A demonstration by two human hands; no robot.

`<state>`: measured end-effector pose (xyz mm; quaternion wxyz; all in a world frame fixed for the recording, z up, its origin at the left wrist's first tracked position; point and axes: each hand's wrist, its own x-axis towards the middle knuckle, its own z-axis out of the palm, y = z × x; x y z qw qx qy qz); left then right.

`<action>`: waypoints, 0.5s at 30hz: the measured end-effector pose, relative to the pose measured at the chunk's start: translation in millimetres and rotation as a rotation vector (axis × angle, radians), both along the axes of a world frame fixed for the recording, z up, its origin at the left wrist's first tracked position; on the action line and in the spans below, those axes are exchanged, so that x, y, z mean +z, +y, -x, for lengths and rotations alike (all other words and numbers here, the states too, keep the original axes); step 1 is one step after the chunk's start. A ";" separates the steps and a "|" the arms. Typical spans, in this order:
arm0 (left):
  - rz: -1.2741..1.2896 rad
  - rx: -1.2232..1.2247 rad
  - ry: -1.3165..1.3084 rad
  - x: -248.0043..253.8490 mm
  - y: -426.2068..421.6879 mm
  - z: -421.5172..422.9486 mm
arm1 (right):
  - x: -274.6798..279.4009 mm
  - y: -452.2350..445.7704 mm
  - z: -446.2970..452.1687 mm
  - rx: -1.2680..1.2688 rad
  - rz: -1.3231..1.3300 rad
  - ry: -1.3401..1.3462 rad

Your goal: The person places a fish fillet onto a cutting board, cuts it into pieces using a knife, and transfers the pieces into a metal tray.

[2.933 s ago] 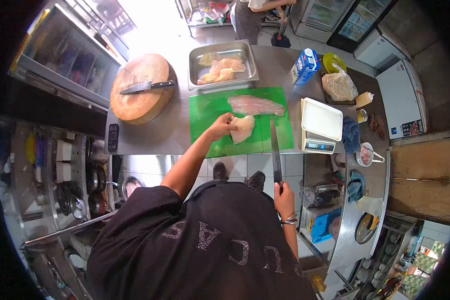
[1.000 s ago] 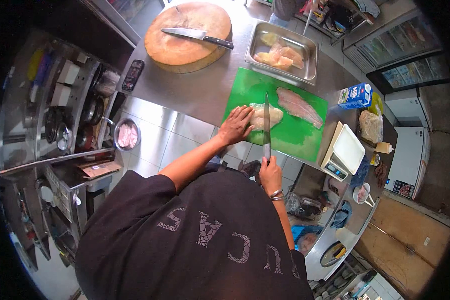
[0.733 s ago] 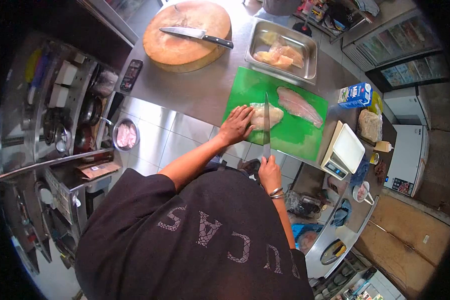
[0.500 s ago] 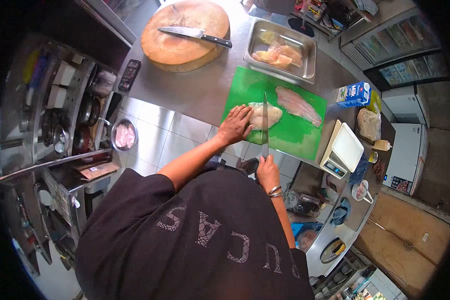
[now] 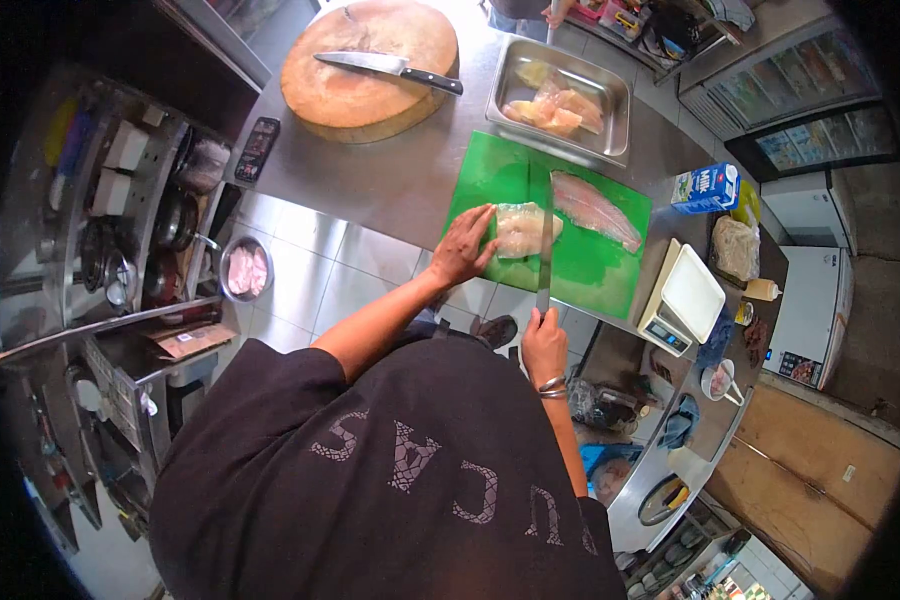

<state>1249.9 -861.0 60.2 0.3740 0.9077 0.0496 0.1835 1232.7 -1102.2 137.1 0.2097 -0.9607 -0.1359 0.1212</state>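
Green board [image 5: 595,272] on steel table [image 5: 370,180] over pale tiles [image 5: 372,266]; left hand [image 5: 463,246] flat on fillet [image 5: 522,232], right hand [image 5: 544,348] closed round 1 knife [image 5: 546,262]

Head camera looks down over the worktop [image 5: 370,190].

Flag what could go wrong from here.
1. Finger cut: the left hand rests at the pale fillet's left edge, fingers pointing toward the long knife in the right hand; a slip leftward could reach them.
2. Stray nick: the blade's tip end lies close beside the pinkish fillet and might catch it.
3. Knocked knife: the black-handled knife's handle reaches the rim of the wooden chopping block; a bump could shift it.
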 end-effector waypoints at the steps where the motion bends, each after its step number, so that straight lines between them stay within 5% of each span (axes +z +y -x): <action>1: -0.029 -0.005 -0.006 0.8 0.0 0.1 | 0.9 -1.2 -1.5 -0.024 0.009 -0.010; 15: -0.152 -0.129 -0.003 4.8 -15.9 -43.6 | -17.8 -2.4 0.0 0.116 0.054 0.017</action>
